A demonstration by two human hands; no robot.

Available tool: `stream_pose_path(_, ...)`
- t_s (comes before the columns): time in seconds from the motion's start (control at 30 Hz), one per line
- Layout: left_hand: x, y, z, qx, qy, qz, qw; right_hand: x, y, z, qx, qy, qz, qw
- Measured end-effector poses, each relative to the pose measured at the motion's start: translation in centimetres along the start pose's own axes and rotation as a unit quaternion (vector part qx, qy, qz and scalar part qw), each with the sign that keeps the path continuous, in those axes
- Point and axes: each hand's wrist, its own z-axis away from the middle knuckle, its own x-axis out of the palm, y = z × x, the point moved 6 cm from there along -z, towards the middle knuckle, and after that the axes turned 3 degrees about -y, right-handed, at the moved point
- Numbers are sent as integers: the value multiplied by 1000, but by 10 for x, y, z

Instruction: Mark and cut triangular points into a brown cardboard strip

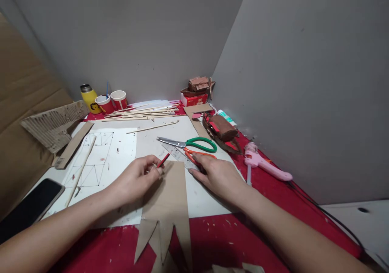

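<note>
In my left hand [146, 173] a thin red pencil [163, 160] is pinched, its tip slanting up to the right. My right hand [217, 173] closes on the orange handle of a pair of scissors [200, 144]; the other handle is green, and the blades point left, nearly closed. Beneath the scissors lies a clear ruler [176, 153], partly hidden by them and by my right fingers. Between my hands is a flat strip of cardboard [170, 200], its near end cut into pointed pieces that hang over the red cloth.
Drawn frames mark a paper sheet [121, 151] at left, beside a phone [36, 200]. Thin sticks [142, 112], two cups [118, 99] and a yellow bottle [89, 98] stand behind. A brown model [221, 127] and pink glue gun [264, 165] lie right, near grey walls.
</note>
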Motion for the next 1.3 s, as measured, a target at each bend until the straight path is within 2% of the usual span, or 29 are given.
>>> stream_pose_path(0.17, 11, 12, -4, 24, -26, -9, 999, -13, -9, 8, -53, 92, -20, 994)
stream_pose_path(0.27, 21, 20, -15, 54, -40, -52, 996, -26, -26, 20, -149, 190, -32, 970)
stream_pose_path(0.3, 26, 23, -19, 66, -47, -67, 994, -28, -31, 23, -184, 202, -38, 961)
stream_pose_path(0.33, 32, 26, -23, 79, -57, -80, 992, -27, -35, 24, -211, 195, -47, 957)
stream_pose_path(0.4, 38, 32, -33, 103, -76, -105, 986, -19, -34, 20, -225, 138, -67, 962)
stream_pose_path(0.5, 32, 35, -53, 128, -72, -161, 976, -14, -16, 10, -178, 82, -97, 976)
stream_pose_path(0.6, 10, 32, -73, 153, -26, -242, 958, -22, 9, 4, -91, 93, -133, 983)
stream_pose_path(0.7, 0, 22, -87, 182, -40, -314, 931, -30, 27, 3, -17, 119, -173, 977)
stream_pose_path(0.83, 6, 14, -93, 209, -77, -385, 896, -38, 36, 6, 34, 190, -234, 953)
stream_pose_path(0.93, 13, 17, -96, 196, -95, -435, 874, -41, 38, 10, 58, 230, -272, 933)
stream_pose_path(1.1, 16, 26, -106, 148, -115, -496, 848, -42, 33, 11, 58, 228, -306, 923)
stream_pose_path(1.3, 24, 33, -112, 133, -140, -539, 820, -39, 37, 11, 67, 231, -312, 919)
